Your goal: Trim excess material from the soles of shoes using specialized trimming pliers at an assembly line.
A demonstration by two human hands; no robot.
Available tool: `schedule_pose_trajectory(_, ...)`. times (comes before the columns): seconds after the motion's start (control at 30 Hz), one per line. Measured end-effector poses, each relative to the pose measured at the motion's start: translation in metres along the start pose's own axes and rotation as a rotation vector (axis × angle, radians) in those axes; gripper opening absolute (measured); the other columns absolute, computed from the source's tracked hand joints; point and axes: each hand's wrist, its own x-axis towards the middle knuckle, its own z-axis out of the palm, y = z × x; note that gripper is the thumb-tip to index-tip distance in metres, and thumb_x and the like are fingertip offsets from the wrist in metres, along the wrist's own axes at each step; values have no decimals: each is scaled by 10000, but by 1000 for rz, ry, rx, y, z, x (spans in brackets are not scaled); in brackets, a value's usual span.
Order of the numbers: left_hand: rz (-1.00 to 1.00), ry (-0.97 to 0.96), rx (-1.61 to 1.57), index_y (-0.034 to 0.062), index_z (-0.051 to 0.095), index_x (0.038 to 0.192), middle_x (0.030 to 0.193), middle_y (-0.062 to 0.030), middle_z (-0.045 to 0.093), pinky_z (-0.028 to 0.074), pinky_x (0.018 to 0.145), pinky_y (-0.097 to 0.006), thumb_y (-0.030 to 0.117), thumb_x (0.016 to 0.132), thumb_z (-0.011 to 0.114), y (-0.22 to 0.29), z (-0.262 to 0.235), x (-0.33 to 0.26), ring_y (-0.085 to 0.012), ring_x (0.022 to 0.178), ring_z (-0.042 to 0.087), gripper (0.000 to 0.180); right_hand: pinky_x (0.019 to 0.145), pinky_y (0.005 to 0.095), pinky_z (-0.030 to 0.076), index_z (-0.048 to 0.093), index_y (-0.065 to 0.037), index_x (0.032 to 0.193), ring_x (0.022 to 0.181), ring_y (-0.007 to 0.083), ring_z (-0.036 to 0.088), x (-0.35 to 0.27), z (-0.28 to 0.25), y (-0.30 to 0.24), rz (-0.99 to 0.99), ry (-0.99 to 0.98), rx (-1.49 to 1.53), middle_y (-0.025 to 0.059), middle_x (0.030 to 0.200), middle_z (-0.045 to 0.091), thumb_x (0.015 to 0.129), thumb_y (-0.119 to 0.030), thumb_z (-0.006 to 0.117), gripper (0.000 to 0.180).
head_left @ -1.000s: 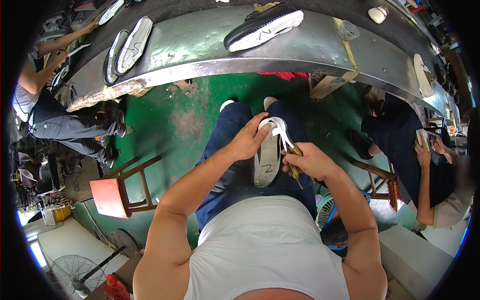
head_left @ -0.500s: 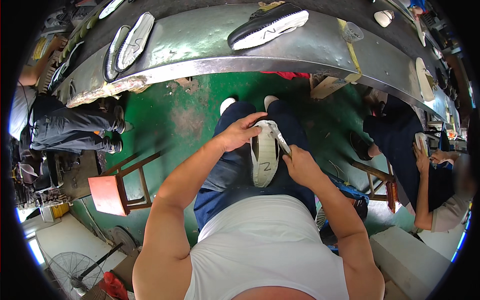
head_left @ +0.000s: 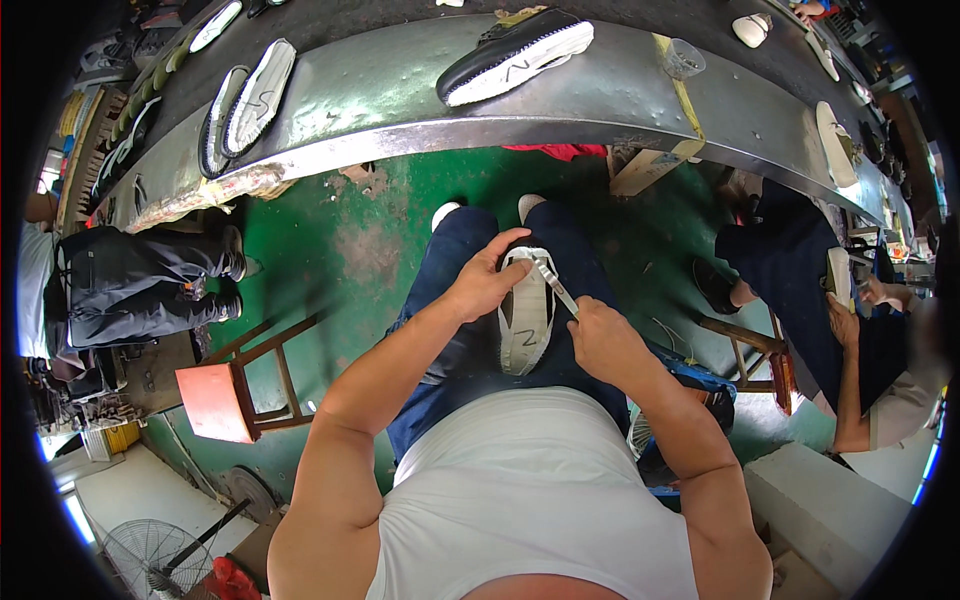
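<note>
A shoe (head_left: 525,335) lies upside down on my lap, its pale underside facing up with a dark hand-drawn mark. My left hand (head_left: 484,285) grips the far end of the shoe, the thumb lying over the rim of its underside and the fingers round the outside. In my closed right hand (head_left: 606,338) is a slim silver metal tool (head_left: 559,287); its exact kind does not show clearly. The tip of the tool meets the far end of the shoe, close beside my left thumb.
Ahead runs a metal-topped bench (head_left: 380,100) bearing a black shoe (head_left: 515,57), a pair of shoes (head_left: 255,100) and a clear cup (head_left: 683,60). A red-topped stool (head_left: 215,402) stands left. A co-worker (head_left: 880,340) sits at right; another person's legs (head_left: 150,270) show at left.
The bench and its shoes have shifted slightly left in the picture. My left thumb reaches a little farther over the shoe's underside, and the tool has turned slightly against the shoe's far end.
</note>
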Motion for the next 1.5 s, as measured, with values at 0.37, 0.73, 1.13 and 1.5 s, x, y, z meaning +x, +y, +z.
schedule_pose_trajectory(0.37, 67, 104, 70, 102, 534, 1351, 1116, -68, 658, 504, 905, -305, 199, 969, 657, 0, 0, 14, -143, 1017, 608, 413, 607, 321, 523, 577, 25, 983, 645, 180, 641, 8, -30, 9, 122, -220, 561, 123, 779, 656, 924, -122, 599, 161)
schedule_pose_trajectory(0.73, 138, 151, -59, 64, 500, 1378, 1144, -49, 616, 469, 971, -306, 136, 962, 666, 19, 5, -6, -142, 1073, 577, 453, 680, 355, 526, 597, 36, 1024, 730, 237, 669, -19, -30, 14, -146, -243, 469, 159, 855, 659, 896, -81, 627, 176)
schedule_pose_trajectory(1.13, 969, -140, 535, 13, 300, 1502, 1511, -249, 400, 353, 1125, -472, 89, 775, 856, 76, 28, -75, -387, 1399, 428, 919, 775, 298, 498, 519, -5, 1171, 854, 129, 602, 4, -25, -15, -484, 362, 895, 103, 1098, 663, 939, -158, 651, 308)
schedule_pose_trajectory(1.5, 803, 244, 763, 44, 302, 1495, 1413, -266, 388, 420, 1069, -495, 145, 748, 859, 3, 24, -92, -462, 1306, 443, 938, 851, 368, 528, 558, 1, 1141, 942, 291, 692, 38, 10, -26, -391, 243, 781, 156, 1033, 693, 987, -215, 598, 268)
